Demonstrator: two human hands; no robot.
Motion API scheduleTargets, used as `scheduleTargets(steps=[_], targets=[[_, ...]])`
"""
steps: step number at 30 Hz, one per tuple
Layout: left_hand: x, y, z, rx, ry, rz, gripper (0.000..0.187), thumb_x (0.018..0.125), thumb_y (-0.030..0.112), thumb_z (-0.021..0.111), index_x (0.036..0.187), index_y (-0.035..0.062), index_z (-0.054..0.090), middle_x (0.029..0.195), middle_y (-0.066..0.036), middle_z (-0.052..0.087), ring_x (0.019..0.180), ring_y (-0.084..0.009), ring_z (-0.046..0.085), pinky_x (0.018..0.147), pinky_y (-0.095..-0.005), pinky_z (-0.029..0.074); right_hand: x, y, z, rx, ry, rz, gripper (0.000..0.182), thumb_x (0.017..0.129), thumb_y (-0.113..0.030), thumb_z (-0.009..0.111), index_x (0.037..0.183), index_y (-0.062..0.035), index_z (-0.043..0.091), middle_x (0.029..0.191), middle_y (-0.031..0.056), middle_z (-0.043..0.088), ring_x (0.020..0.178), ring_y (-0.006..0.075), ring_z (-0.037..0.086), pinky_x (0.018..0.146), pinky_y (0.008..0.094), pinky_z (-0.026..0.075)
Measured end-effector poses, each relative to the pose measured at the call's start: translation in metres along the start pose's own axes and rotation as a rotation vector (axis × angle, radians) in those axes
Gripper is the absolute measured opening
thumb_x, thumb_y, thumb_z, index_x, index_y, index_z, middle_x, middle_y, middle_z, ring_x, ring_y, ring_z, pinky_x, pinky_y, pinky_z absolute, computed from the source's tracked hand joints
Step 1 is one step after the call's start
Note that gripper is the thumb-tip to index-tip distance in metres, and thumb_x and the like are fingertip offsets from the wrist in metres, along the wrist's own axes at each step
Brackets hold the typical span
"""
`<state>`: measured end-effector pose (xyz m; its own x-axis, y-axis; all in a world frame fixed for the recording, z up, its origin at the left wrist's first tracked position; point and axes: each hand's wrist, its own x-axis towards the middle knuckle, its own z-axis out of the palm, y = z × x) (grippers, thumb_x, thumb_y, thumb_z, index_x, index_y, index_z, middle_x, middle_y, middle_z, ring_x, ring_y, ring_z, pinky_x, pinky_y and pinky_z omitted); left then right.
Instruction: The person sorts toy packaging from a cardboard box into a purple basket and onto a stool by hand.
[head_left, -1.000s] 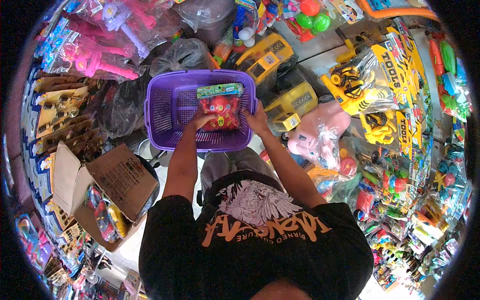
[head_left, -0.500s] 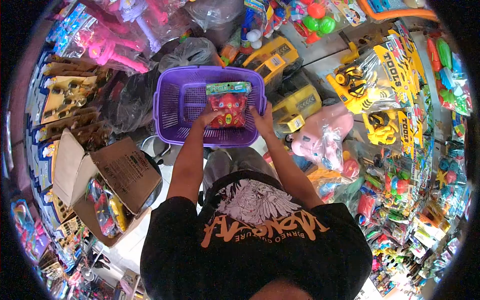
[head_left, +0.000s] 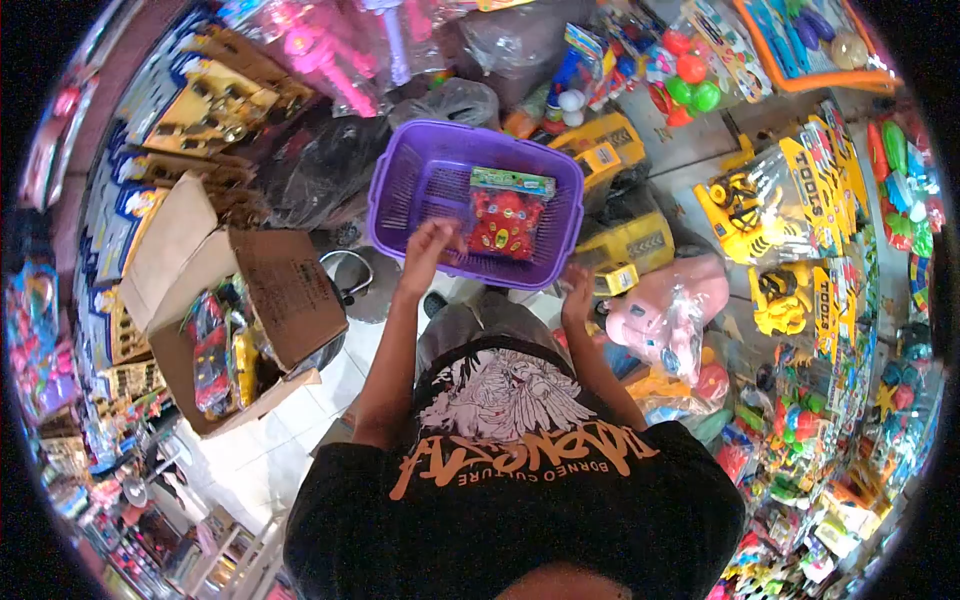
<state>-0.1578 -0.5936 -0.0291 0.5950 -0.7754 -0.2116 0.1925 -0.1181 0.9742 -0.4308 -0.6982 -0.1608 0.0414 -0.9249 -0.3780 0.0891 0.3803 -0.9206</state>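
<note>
Shows, well out to the left of the left fingers, an open cardboard box (head_left: 300, 285) with raised flaps and packaged toys (head_left: 212, 360) inside. Has a dark plastic-wrapped bundle (head_left: 320, 165) closer in, ahead and to the left of those same fingers. Holds the left hand (head_left: 428, 245) at the near wall of a purple basket (head_left: 480, 150), with fingers loosely bent and nothing visible between them. Appears to grip nothing there. Contains, just to the right of the left fingers, a red toy packet (head_left: 508, 225) with a green header card, lying inside the basket toward its right end, header toward the far wall. Cannot tell about contact between left fingertips and packet. Gives no clear view of the basket's support.

Looks like the end of a placing step, with the packet laid in the basket and lying between the two hands. Would seem to call next for spreading the left fingers around the packet's edges for adjusting it, or for getting both hands onto the rim for moving the basket.

Places the right hand (head_left: 577, 295) just beside the basket's near right corner. Is too blurred for telling open from closed, or touching from apart. Shows yellow toy trucks (head_left: 622, 248) just to the right of the right fingers, then a bagged pink toy (head_left: 665, 305), and farther right yellow toys on "TOOLS" cards (head_left: 755, 210).
</note>
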Motion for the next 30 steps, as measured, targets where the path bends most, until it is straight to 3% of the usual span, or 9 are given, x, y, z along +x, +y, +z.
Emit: scheduleTargets(steps=[4, 7, 9, 10, 15, 19, 22, 24, 30], targets=[[-0.048, -0.006, -0.023, 0.017, -0.456, -0.434, 0.037, 0.091, 0.040, 0.043, 0.095, 0.0067, 0.058, 0.075, -0.004, 0.061, 0.071, -0.0145, 0.060, 0.053, -0.0274, 0.045, 0.020, 0.147, -0.084, -0.792, -0.443, -0.475, 0.027, 0.090, -0.023, 0.044, 0.106, -0.0038, 0.055, 0.093, 0.0116, 0.061, 0.079, 0.0197, 0.057, 0.070, 0.0294, 0.045], [-0.082, -0.092, -0.049, 0.116, -0.474, -0.624, 0.042, 0.087, 0.046, 0.047, 0.100, 0.0075, 0.059, 0.086, -0.005, 0.061, 0.075, -0.0143, 0.061, 0.055, -0.0280, 0.046, -0.007, 0.112, -0.059, -1.043, -0.813, 0.340, 0.028, 0.088, -0.022, 0.048, 0.104, -0.0020, 0.058, 0.095, 0.0134, 0.062, 0.082, 0.0213, 0.058, 0.073, 0.0329, 0.046], [-0.114, -0.233, -0.087, 0.778, -0.456, -0.216, 0.048, 0.082, 0.047, 0.051, 0.114, 0.0116, 0.058, 0.108, -0.012, 0.061, 0.090, -0.0289, 0.061, 0.080, -0.0404, 0.048, -0.033, 0.050, -0.017, -0.873, -1.387, -0.184, 0.033, 0.086, -0.028, 0.053, 0.103, -0.0011, 0.061, 0.096, 0.0134, 0.062, 0.085, 0.0228, 0.059, 0.075, 0.0362, 0.046], [-0.128, -0.178, -0.073, 0.905, -0.419, -0.752, 0.072, 0.074, 0.064, 0.049, 0.123, 0.0113, 0.052, 0.128, -0.018, 0.048, 0.121, -0.0332, 0.043, 0.100, -0.0439, 0.033, 0.014, 0.185, -0.062, -0.999, -1.228, 0.167, 0.038, 0.084, -0.034, 0.054, 0.103, -0.0013, 0.062, 0.097, 0.0129, 0.063, 0.090, 0.0235, 0.058, 0.080, 0.0367, 0.046], [-0.227, -0.336, -0.118, 0.961, -0.518, -0.761, 0.072, 0.072, 0.060, 0.054, 0.123, 0.0089, 0.052, 0.118, -0.019, 0.055, 0.108, -0.0333, 0.054, 0.092, -0.0405, 0.043, -0.014, 0.120, 0.013, -1.186, -1.530, 0.436, 0.044, 0.086, -0.039, 0.052, 0.109, -0.0019, 0.059, 0.105, 0.0131, 0.061, 0.097, 0.0217, 0.056, 0.089, 0.0337, 0.043], [-0.249, -0.224, -0.112, 0.534, -0.169, -0.892, 0.069, 0.073, 0.057, 0.056, 0.120, 0.0062, 0.054, 0.112, -0.020, 0.059, 0.105, -0.0329, 0.056, 0.090, -0.0375, 0.044, 0.010, 0.260, -0.021, -0.982, -1.690, 0.464, 0.052, 0.091, -0.041, 0.040, 0.128, -0.0050, 0.044, 0.128, 0.0131, 0.048, 0.118, 0.0259, 0.044, 0.101, 0.0353, 0.033], [-0.268, -0.349, -0.128, 0.899, -0.502, -0.379, 0.052, 0.085, 0.046, 0.047, 0.118, 0.0080, 0.055, 0.123, -0.017, 0.053, 0.111, -0.0294, 0.052, 0.095, -0.0379, 0.041, 0.026, 0.317, -0.050, -1.046, -2.296, -0.713, 0.052, 0.091, -0.042, 0.038, 0.128, -0.0065, 0.045, 0.132, 0.0133, 0.044, 0.124, 0.0270, 0.038, 0.104, 0.0351, 0.029], [-0.282, -0.360, -0.130, 0.817, -0.519, -0.504, 0.049, 0.087, 0.044, 0.043, 0.121, 0.0095, 0.054, 0.126, -0.016, 0.051, 0.114, -0.0284, 0.050, 0.096, -0.0382, 0.039, -0.042, 0.184, 0.017, -1.199, -2.033, 0.060, 0.050, 0.090, -0.040, 0.039, 0.127, -0.0077, 0.046, 0.132, 0.0138, 0.044, 0.123, 0.0281, 0.039, 0.104, 0.0352, 0.029], [-0.299, -0.184, -0.162, 0.633, -0.640, -0.805, 0.047, 0.089, 0.031, 0.038, 0.131, 0.0096, 0.044, 0.128, -0.014, 0.050, 0.119, -0.0265, 0.046, 0.099, -0.0382, 0.036, -0.074, 0.229, 0.041, -1.340, -1.847, 0.430, 0.048, 0.089, -0.039, 0.043, 0.124, -0.0067, 0.049, 0.126, 0.0140, 0.049, 0.117, 0.0255, 0.044, 0.099, 0.0342, 0.032]])
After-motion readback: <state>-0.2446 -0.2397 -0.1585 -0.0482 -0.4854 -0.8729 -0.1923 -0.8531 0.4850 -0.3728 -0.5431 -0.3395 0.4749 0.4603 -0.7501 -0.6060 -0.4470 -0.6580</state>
